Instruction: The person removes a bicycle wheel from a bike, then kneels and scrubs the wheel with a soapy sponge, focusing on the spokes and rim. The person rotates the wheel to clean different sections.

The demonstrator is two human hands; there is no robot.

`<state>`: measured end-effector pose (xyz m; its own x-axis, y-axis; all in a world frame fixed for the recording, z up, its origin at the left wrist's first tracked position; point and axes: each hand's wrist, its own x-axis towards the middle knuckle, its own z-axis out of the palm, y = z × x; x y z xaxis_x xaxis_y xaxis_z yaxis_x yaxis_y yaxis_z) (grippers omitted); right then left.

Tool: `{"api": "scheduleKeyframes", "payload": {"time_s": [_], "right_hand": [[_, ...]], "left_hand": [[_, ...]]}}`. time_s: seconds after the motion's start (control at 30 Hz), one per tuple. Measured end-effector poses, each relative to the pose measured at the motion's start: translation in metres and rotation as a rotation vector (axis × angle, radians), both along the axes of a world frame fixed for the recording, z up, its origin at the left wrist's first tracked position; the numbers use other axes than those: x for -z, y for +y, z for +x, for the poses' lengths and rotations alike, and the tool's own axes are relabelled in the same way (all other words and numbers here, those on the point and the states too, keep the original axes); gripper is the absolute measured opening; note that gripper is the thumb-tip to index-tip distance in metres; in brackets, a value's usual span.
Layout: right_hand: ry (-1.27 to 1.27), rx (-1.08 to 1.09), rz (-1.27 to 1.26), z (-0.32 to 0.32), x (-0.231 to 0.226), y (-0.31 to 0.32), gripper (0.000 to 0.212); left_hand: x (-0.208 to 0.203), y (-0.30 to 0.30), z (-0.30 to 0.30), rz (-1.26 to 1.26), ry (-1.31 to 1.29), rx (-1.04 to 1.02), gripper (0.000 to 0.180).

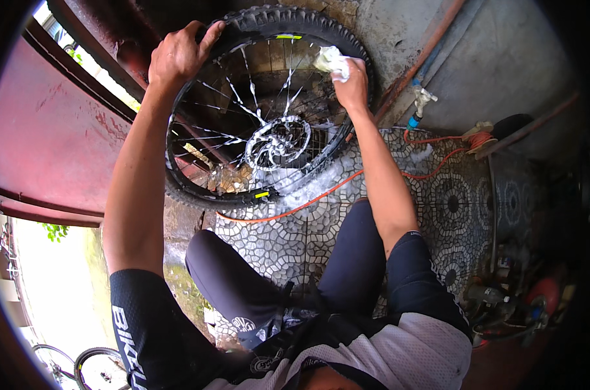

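A bicycle wheel (269,197) with a knobby black tyre stands before me, white suds clinging to its spokes and to the brake disc (279,144) at the hub. My left hand (181,53) is closed over the tyre at the upper left, the thumb lying along the tread; its fingertips are partly hidden behind the tyre. At the upper right, my right hand (351,84) grips a foamy, pale cloth (332,62) against the rim. Short yellow marks show on the rim at top and bottom.
An orange hose (321,200) crosses the patterned tile floor (454,201) toward a wall tap (422,99). A red metal gate (54,130) stands at left. Bottles and clutter (496,296) sit at lower right. More bicycle wheels (100,370) appear outside, lower left.
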<state>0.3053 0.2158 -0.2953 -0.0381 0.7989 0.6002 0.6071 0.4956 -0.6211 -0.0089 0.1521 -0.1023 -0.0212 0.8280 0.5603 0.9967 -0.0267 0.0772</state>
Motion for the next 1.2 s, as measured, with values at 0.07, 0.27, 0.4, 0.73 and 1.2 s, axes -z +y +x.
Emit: {"api": "scheduleKeyframes", "payload": {"time_s": [0.07, 0.27, 0.4, 0.73, 1.2], "right_hand": [[-0.002, -0.067, -0.050, 0.005, 0.011, 0.007, 0.033], [0.024, 0.062, 0.183, 0.041, 0.046, 0.020, 0.030], [0.128, -0.081, -0.397, 0.035, 0.088, -0.007, 0.043], [0.428, 0.255, -0.341, 0.043, 0.149, 0.015, 0.027], [0.029, -0.277, -0.282, 0.038, 0.101, -0.001, 0.026]], "left_hand": [[-0.002, 0.000, 0.001, -0.020, 0.001, -0.025, 0.071], [-0.002, -0.003, 0.003, -0.042, 0.014, -0.039, 0.070], [-0.002, 0.001, 0.002, -0.034, 0.002, -0.023, 0.069], [0.002, 0.005, -0.003, -0.041, -0.009, -0.030, 0.069], [0.005, 0.008, -0.007, -0.009, -0.002, -0.009, 0.068]]}}
